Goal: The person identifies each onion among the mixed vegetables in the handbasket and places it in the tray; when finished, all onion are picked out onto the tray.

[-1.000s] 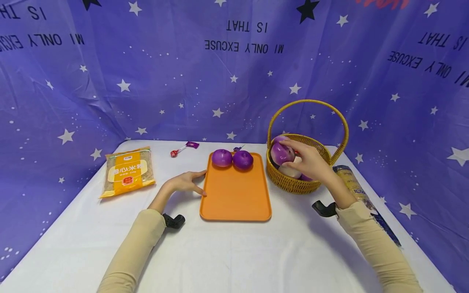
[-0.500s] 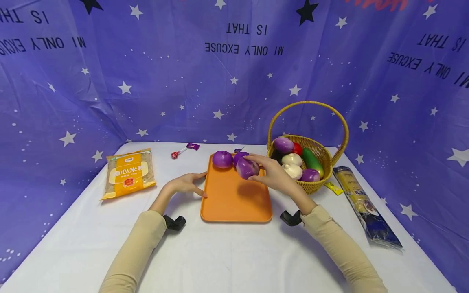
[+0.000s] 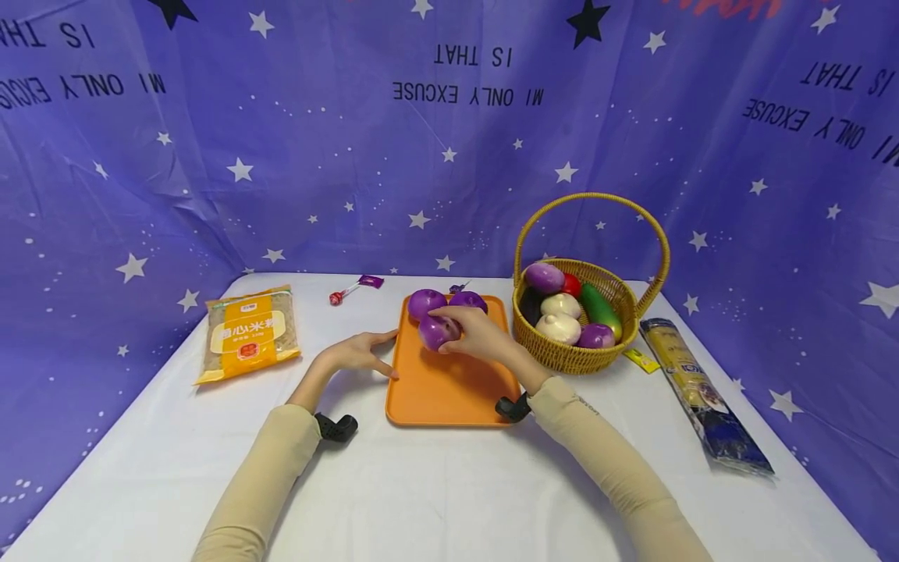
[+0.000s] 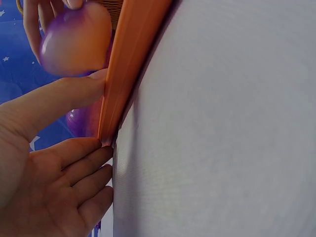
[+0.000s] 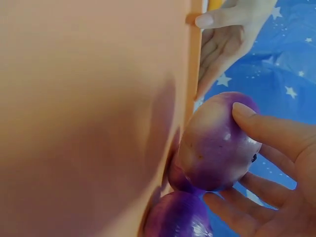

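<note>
My right hand (image 3: 476,336) holds a purple onion (image 3: 438,333) with a pale patch over the far left part of an orange tray (image 3: 449,390). In the right wrist view, thumb and fingers grip that onion (image 5: 217,143) from opposite sides, just above the tray. Two other purple onions, one at the left (image 3: 425,303) and one at the right (image 3: 469,300), lie at the tray's far end. With thumb and fingers spread, my left hand (image 3: 357,353) touches the tray's left edge. In the left wrist view, the left thumb (image 4: 79,94) rests against the rim, its fingers fairly straight.
A wicker basket (image 3: 562,361) with a tall handle holds onions, white bulbs, a red item and a green vegetable. Right of it lie a long blue-and-yellow packet (image 3: 702,394) and a yellow wrapper (image 3: 641,360). An orange grain bag (image 3: 249,334) and a lollipop (image 3: 337,297) lie left.
My right hand has carried the onion out of the basket and leftward over the tray, to just in front of the other two onions. The left hand has stayed at the tray's edge.
</note>
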Demonstrator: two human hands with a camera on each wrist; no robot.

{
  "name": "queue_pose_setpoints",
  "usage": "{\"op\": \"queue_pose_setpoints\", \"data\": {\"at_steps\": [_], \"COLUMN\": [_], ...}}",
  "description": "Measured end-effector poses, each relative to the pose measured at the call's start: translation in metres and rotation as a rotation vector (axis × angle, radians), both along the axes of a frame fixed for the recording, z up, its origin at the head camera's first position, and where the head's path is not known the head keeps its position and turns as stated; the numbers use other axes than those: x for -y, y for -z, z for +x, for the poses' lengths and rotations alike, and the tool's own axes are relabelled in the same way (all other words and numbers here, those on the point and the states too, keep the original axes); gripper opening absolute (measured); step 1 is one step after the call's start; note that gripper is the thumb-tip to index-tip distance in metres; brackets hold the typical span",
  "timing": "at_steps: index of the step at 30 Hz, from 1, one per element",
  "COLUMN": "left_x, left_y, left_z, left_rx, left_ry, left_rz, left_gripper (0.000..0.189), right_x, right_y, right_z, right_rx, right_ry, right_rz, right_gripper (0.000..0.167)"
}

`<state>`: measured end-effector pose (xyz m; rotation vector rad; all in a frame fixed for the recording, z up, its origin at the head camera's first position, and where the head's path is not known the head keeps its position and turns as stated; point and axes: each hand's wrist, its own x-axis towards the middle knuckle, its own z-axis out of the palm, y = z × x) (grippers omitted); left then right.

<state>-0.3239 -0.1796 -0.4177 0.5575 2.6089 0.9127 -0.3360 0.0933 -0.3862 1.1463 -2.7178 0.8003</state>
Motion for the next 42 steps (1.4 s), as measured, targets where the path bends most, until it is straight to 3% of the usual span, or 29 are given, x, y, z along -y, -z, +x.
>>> {"op": "queue_pose_setpoints", "data": {"at_steps": [8, 18, 33, 38, 42], "left_x": [-0.001, -0.002, 0.000, 0.000, 0.001], "left_y": [0.000, -0.003, -0.002, -0.001, -0.001], "left_z": [-0.001, 0.000, 0.000, 0.000, 0.000], "left_rx": [0.005, 0.015, -0.002, 0.009, 0.005], "left_ry": [-0.007, -0.014, -0.002, -0.004, -0.001], "left_rz": [-0.012, -0.002, -0.007, -0.002, -0.002], "left_gripper": [0.096, 0.096, 0.097, 0.097, 0.097], "right_x": [0.018, 0.027, 0.018, 0.002, -0.016], "right_y": [0.002, 0.006, 0.005, 0.002, -0.010], "right_z": [-0.012, -0.023, -0.012, -0.002, 0.006], "right_rx": [0.096, 0.038, 0.059, -0.006, -0.075], "right_ry": [0.073, 0.072, 0.066, 0.004, -0.044], "right_rz": [0.079, 0.078, 0.060, 0.016, 0.012], "right_gripper": [0.067, 0.067, 0.063, 0.061, 0.059]}}
